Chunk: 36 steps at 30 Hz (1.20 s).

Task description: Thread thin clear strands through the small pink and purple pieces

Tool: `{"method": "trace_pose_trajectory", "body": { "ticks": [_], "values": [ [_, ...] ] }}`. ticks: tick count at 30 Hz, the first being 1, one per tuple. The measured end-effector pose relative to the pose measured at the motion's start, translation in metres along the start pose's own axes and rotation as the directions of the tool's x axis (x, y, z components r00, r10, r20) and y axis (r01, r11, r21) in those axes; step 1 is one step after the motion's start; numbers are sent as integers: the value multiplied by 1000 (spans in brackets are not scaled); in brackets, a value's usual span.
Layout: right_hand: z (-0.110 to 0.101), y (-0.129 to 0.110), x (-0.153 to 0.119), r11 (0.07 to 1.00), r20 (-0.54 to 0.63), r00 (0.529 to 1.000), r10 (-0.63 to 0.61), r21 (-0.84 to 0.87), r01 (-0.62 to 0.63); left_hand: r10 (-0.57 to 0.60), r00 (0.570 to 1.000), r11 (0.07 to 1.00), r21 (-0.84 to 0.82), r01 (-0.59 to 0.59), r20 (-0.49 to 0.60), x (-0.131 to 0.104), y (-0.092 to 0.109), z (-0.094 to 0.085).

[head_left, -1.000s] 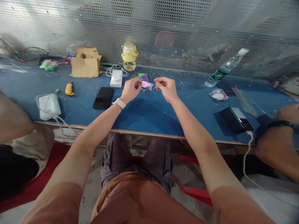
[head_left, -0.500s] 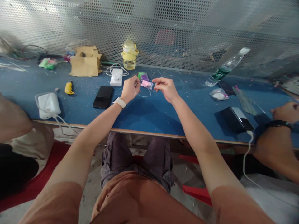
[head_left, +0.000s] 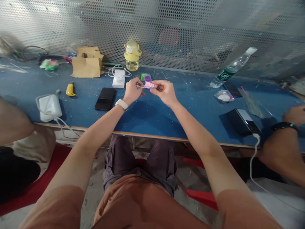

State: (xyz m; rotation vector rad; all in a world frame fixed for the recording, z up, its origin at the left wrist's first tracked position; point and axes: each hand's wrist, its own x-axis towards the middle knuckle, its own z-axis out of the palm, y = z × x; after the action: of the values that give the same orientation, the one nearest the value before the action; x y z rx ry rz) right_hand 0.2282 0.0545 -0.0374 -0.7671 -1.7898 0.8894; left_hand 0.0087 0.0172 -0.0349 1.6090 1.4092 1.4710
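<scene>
My left hand [head_left: 133,89], with a white band on its wrist, is closed in a pinch on a thin pale string [head_left: 142,86]. The string runs right toward my right hand [head_left: 165,91], whose thumb and fingers are pinched together close by. What the right fingertips grip is too small to make out. They overlap the edge of a small clear bag with pink contents [head_left: 149,84]. Just behind lie a purple packet [head_left: 147,78] and a green packet [head_left: 143,76] on the blue table.
Left of my hands are a black phone [head_left: 105,99], a white power bank [head_left: 118,79] and a yellow cutter [head_left: 70,90]. Behind stands a yellow-lidded bottle [head_left: 132,56]. To the right are a leaning water bottle [head_left: 225,75], a black box-shaped device [head_left: 243,122] and another person's arm [head_left: 283,140].
My right hand has moved left, closing the gap to my left hand and reaching the pink bag. The string's hanging loop no longer shows. My left hand has barely moved.
</scene>
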Motion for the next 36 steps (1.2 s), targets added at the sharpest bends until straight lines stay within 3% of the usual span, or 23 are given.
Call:
{"method": "trace_pose_trajectory", "body": {
  "ticks": [8, 15, 19, 30, 36],
  "values": [
    [-11, -3, 3, 992, -118, 991, 69, 113, -55, 182, 982, 945, 267, -188, 46, 5, -3, -6],
    [-17, 2, 4, 975, -44, 987, 152, 171, -142, 73, 997, 994, 83, -76, 38, 5, -4, -4],
    [-18, 11, 3, 984, -46, 991, 128, 130, -121, 50, 998, 999, 13, -51, 48, 5, -7, -2],
    [-15, 11, -1, 996, -49, 998, 25, -80, -29, 191, 981, 970, 145, -193, 30, 2, -2, -2],
    [-19, 11, -1, 983, -37, 998, 51, -176, -57, 156, 984, 975, 149, -167, 82, 0, 0, -1]
  ]
}}
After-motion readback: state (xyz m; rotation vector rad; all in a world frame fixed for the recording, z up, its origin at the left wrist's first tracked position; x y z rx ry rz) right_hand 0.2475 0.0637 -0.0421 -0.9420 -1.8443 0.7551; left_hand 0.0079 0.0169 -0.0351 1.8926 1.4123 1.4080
